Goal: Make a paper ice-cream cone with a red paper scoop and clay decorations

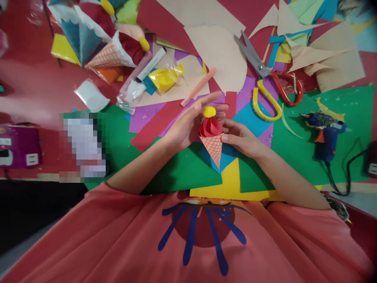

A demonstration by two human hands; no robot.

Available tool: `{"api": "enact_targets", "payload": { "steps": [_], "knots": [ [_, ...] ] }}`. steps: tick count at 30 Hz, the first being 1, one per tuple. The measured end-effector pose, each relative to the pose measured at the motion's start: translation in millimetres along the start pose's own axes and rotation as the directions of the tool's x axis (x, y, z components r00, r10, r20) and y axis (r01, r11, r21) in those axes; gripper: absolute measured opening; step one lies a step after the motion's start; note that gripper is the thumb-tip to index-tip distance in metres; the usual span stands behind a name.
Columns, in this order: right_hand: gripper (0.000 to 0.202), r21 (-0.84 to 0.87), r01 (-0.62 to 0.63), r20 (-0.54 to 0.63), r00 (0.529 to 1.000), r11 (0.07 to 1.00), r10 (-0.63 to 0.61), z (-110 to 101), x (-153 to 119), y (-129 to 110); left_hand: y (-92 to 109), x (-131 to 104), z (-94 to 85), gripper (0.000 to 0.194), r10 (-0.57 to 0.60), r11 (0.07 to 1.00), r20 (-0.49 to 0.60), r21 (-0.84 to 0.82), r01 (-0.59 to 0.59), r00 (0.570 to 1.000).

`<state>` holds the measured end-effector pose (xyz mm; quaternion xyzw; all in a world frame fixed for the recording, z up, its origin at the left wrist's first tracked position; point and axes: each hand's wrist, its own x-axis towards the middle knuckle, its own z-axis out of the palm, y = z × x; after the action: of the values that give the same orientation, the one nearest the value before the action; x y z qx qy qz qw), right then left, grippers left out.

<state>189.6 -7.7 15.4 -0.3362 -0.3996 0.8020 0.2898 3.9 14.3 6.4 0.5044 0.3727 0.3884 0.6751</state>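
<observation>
Between my two hands is a small paper ice cream cone (pixel 212 146), with a cross-hatched cone pointing down, a red curled paper top (pixel 212 127) and a yellow ball (pixel 209 112) above it. My right hand (pixel 240 136) pinches the cone's right edge between thumb and fingers. My left hand (pixel 188 124) is beside and behind the cone with its fingers stretched out; whether it touches the cone I cannot tell. Under the hands lie blue paper (pixel 228 156) and green sheets (pixel 182 169).
Scissors (pixel 262 70) with red and yellow handles lie opened at the upper right. A blue glue gun (pixel 326 137) with a cord rests on the right. Larger paper cones (pixel 106 53), a marker (pixel 151 64) and paper scraps (pixel 218 51) cover the far side. A blurred-out object (pixel 85 145) sits left.
</observation>
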Motion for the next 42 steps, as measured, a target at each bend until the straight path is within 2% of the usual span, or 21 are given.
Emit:
{"api": "enact_targets", "payload": {
  "steps": [3, 7, 11, 14, 16, 20, 22, 26, 29, 31, 34, 38, 42],
  "knots": [
    [0.051, 0.008, 0.039, -0.101, 0.994, 0.999, -0.038, -1, 1, -1, -1, 0, -1.0, 0.056, 0.057, 0.998, -0.037, 0.042, -0.055, 0.998],
    [0.05, -0.092, 0.116, -0.262, 0.955, 0.989, -0.136, -6, 3, 0, -5, -4, -0.2, 0.054, 0.194, 0.973, -0.078, 0.139, -0.182, 0.978],
    [0.043, -0.196, 0.152, -0.329, 0.92, 0.969, -0.211, -10, 5, 1, -10, -5, 2.0, 0.051, 0.203, 0.962, -0.095, 0.206, -0.181, 0.975],
    [0.044, -0.353, 0.176, -0.382, 0.87, 0.919, -0.313, -12, 4, -1, -12, -3, 0.7, 0.052, 0.212, 0.954, -0.145, 0.246, -0.173, 0.966],
    [0.047, -0.454, 0.17, -0.376, 0.854, 0.875, -0.361, -13, 3, -2, -13, -1, -1.6, 0.052, 0.212, 0.947, -0.19, 0.284, -0.153, 0.959],
    [0.046, -0.575, 0.122, -0.319, 0.877, 0.809, -0.359, -11, -1, -4, -10, 0, -6.3, 0.045, 0.206, 0.926, -0.252, 0.362, -0.105, 0.946],
    [0.041, -0.691, 0.092, -0.287, 0.876, 0.717, -0.388, -10, -3, -4, -8, -1, -7.6, 0.041, 0.203, 0.915, -0.248, 0.392, -0.094, 0.947],
    [0.03, -0.877, 0.07, -0.204, 0.841, 0.475, -0.501, -12, -4, -4, -5, -2, -7.4, 0.035, 0.159, 0.911, -0.227, 0.409, -0.054, 0.961],
    [0.029, -0.91, 0.072, -0.176, 0.825, 0.408, -0.538, -17, -3, -4, -4, -3, -6.0, 0.032, 0.132, 0.903, -0.216, 0.428, -0.028, 0.967],
    [0.032, -0.905, 0.077, -0.182, 0.82, 0.419, -0.543, -18, -3, -3, -5, -5, -5.2, 0.033, 0.133, 0.895, -0.203, 0.445, -0.03, 0.97],
    [0.037, -0.852, 0.105, -0.219, 0.819, 0.512, -0.531, -17, -4, -1, -8, -6, -4.4, 0.043, 0.154, 0.9, -0.172, 0.431, -0.067, 0.973],
    [0.039, -0.756, 0.172, -0.26, 0.807, 0.632, -0.531, -12, -6, 2, -12, -5, -3.0, 0.058, 0.192, 0.943, -0.135, 0.301, -0.145, 0.972],
    [0.033, -0.736, 0.233, -0.211, 0.813, 0.635, -0.543, -10, -7, -1, -9, -5, 0.8, 0.057, 0.103, 0.984, -0.047, 0.151, -0.095, 0.994]
  ]
}}
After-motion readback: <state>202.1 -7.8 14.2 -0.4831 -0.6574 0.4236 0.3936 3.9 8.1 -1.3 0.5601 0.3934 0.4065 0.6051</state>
